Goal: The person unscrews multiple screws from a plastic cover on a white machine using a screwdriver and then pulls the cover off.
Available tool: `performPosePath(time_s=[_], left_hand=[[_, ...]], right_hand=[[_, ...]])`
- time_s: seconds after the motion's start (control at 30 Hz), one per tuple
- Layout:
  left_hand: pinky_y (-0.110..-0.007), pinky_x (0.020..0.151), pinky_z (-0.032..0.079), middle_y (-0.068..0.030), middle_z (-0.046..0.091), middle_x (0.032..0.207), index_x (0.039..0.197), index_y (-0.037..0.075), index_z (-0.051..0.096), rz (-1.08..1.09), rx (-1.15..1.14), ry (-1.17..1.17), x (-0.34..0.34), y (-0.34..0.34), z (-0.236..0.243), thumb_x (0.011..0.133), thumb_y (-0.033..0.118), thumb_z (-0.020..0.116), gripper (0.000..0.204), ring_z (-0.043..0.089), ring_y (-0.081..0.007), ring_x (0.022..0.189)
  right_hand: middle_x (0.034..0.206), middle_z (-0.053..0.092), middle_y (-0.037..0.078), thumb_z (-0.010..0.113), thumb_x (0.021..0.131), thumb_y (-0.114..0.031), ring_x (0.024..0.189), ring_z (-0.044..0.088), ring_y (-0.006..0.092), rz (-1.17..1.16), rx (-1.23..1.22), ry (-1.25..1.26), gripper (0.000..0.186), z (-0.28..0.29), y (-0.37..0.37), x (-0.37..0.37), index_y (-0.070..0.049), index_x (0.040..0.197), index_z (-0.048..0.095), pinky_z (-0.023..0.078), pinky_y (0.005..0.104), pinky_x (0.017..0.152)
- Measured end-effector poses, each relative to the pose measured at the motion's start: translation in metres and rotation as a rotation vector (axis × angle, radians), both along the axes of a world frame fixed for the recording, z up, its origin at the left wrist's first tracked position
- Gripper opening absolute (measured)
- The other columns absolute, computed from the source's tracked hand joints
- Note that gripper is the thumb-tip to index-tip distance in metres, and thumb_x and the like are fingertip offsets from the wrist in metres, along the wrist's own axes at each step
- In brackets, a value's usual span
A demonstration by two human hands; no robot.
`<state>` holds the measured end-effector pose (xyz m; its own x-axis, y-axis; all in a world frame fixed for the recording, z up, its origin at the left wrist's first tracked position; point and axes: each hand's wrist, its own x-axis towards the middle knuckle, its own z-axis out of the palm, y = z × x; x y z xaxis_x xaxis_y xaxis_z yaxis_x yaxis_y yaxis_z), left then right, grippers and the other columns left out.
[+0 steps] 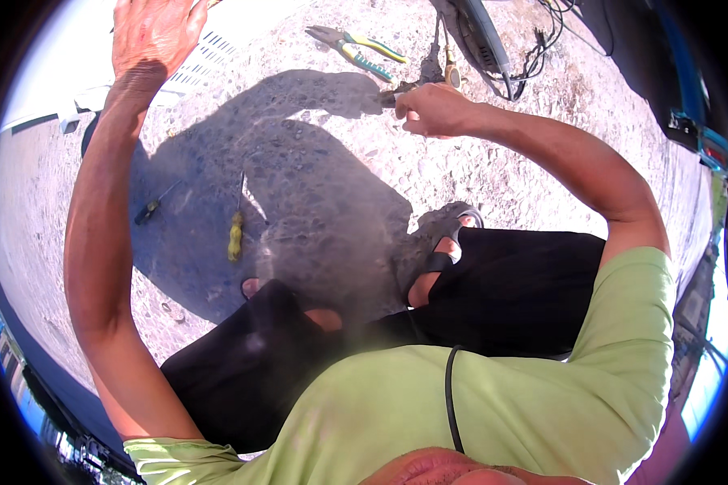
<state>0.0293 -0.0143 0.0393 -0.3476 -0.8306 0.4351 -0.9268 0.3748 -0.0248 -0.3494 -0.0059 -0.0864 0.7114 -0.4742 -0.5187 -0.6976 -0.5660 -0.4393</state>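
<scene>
My left hand (155, 39) reaches to the upper left with its fingers stretched out, over a white slotted panel (255, 16). The top edge of the picture cuts off its fingertips. At the upper middle, my right hand (438, 111) is closed, low above the rough ground. A small dark end shows by its fingertips; I cannot make out what it is. Pliers (356, 52) with green and yellow handles lie left of and beyond that hand. Close to its far side is a brass-coloured fitting (452, 74).
A screwdriver with a yellow handle (235, 237) and a smaller dark-handled screwdriver (147, 212) lie in my shadow. A long grey corded tool (485, 39) rests at the upper right, beside tangled black cables (538, 58). My sandalled foot (438, 263) stands at the centre.
</scene>
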Motion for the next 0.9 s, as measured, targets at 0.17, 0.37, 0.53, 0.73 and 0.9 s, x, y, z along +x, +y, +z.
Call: performPosePath(time_s=[0.17,0.37,0.53,0.73,0.9], left_hand=[[-0.04,0.102,0.045,-0.011,0.064,0.129,0.119,0.012,0.068,-0.019,0.006,0.014,-0.005,-0.003,0.0,0.087,0.025,0.075,0.036,0.057,-0.0266,0.122],[-0.041,0.104,0.043,-0.0107,0.063,0.13,0.118,0.012,0.069,-0.028,0.0,0.022,0.004,0.004,0.003,0.086,0.025,0.075,0.035,0.056,-0.0268,0.124],[-0.041,0.104,0.042,-0.0104,0.062,0.131,0.117,0.012,0.069,-0.077,-0.025,0.035,-0.003,0.008,0.006,0.086,0.025,0.076,0.034,0.055,-0.027,0.125],[-0.042,0.105,0.041,-0.0101,0.062,0.132,0.115,0.013,0.07,-0.087,-0.052,0.055,-0.002,0.021,0.009,0.085,0.024,0.076,0.033,0.053,-0.0272,0.127],[-0.042,0.106,0.04,-0.0098,0.061,0.133,0.114,0.013,0.07,-0.084,-0.056,0.067,0.001,0.025,0.011,0.085,0.024,0.076,0.032,0.052,-0.0273,0.128]], right_hand=[[0.103,0.068,0.008,0.06,0.088,-0.017,0.093,0.069,0.0295,0.176,-0.163,0.061,0.029,-0.055,0.009,-0.029,-0.014,0.116,0.065,0.055,0.0445,0.075],[0.094,0.064,0.01,0.059,0.086,-0.015,0.088,0.067,0.0312,0.303,-0.243,-0.178,0.014,-0.078,0.01,-0.02,-0.012,0.099,0.064,0.054,0.0445,0.071],[0.091,0.063,0.012,0.06,0.084,-0.013,0.085,0.066,0.0328,0.327,-0.256,-0.094,0.011,-0.077,0.015,-0.013,-0.009,0.094,0.063,0.054,0.0443,0.069],[0.085,0.064,0.015,0.06,0.081,-0.015,0.081,0.066,0.0354,-0.012,0.133,-0.219,0.012,-0.078,0.023,0.013,-0.006,0.091,0.059,0.051,0.0433,0.067],[0.097,0.069,0.018,0.059,0.081,-0.011,0.092,0.068,0.0356,0.272,0.065,-0.289,0.026,-0.054,0.056,0.102,-0.004,0.107,0.06,0.053,0.0461,0.078]])
